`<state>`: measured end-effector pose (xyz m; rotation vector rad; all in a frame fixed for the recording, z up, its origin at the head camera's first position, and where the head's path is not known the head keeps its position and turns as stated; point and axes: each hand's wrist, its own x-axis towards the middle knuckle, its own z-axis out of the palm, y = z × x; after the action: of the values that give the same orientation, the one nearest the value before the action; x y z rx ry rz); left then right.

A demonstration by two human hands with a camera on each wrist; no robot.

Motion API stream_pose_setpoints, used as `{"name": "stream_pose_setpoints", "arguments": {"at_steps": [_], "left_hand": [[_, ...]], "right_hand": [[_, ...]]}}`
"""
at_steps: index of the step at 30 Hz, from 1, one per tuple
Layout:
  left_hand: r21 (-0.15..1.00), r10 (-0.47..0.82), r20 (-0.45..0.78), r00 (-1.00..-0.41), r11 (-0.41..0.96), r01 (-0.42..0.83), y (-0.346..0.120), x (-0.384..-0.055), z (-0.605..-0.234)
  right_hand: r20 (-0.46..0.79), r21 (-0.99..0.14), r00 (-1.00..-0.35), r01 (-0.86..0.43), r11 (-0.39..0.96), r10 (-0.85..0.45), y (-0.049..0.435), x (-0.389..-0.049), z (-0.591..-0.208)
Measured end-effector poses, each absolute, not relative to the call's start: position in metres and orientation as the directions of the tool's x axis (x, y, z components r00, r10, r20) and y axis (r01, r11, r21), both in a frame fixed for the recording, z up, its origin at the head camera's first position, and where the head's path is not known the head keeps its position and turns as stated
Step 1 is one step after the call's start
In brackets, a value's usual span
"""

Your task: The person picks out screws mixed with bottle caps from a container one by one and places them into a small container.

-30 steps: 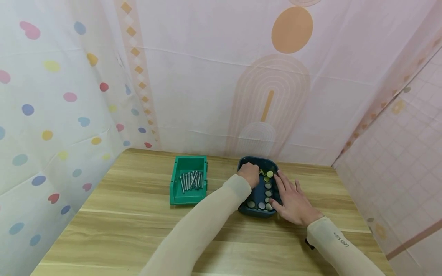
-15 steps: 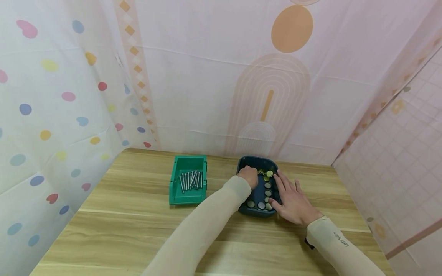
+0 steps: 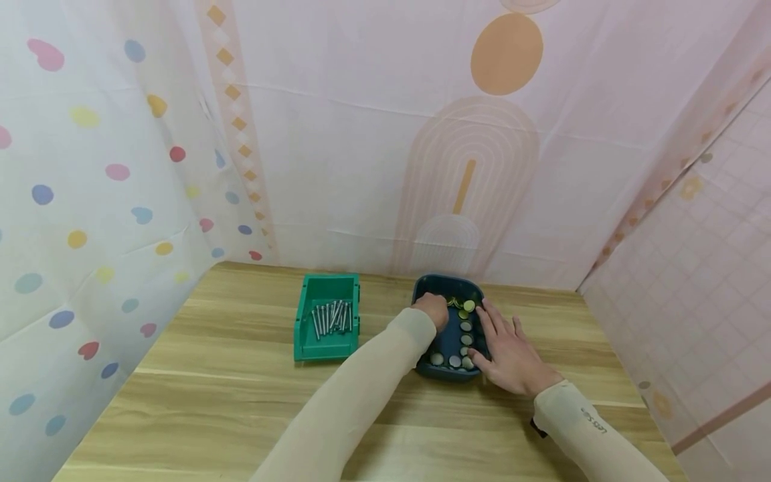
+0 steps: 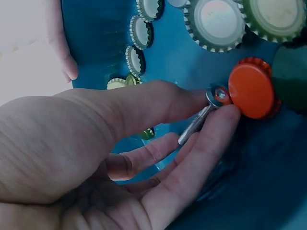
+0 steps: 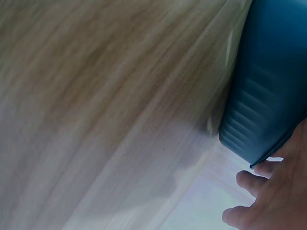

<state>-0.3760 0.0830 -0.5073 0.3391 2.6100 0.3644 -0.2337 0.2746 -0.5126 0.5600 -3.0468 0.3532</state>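
Observation:
In the head view my left hand (image 3: 432, 310) reaches inside a dark blue plastic tub (image 3: 447, 340). The left wrist view shows its thumb and forefinger pinching a silver screw (image 4: 195, 123) near the head, shaft slanting down toward the other fingers. Right at the screw head is an orange bottle cap (image 4: 251, 90). Silver bottle caps (image 4: 216, 21) and yellow-green ones (image 3: 469, 306) lie along the tub's sides. My right hand (image 3: 512, 355) rests with fingers spread on the tub's right rim, its fingertips at the edge.
To the left of the tub stands a green bin (image 3: 327, 351) with a pile of silver screws (image 3: 332, 317). Both containers are on a wood-grain table (image 3: 211, 388), near its back edge. A patterned curtain (image 3: 349, 147) hangs behind and on both sides.
My left hand has shifted very slightly to the left inside the tub. The right hand stays on the rim, and both containers keep their places.

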Motion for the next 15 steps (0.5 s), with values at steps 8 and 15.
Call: {"name": "stream_pose_setpoints", "arguments": {"at_steps": [8, 15], "left_hand": [[0.23, 0.304, -0.464, -0.832, 0.948, 0.218, 0.082, -0.383, -0.515], [0.354, 0.355, -0.439, -0.825, 0.913, 0.204, 0.064, -0.342, -0.464]], "right_hand": [[0.065, -0.219, -0.934, -0.356, 0.908, -0.351, 0.272, -0.232, -0.513], [0.064, -0.217, -0.937, -0.348, 0.912, -0.343, 0.273, -0.232, -0.511]]}}
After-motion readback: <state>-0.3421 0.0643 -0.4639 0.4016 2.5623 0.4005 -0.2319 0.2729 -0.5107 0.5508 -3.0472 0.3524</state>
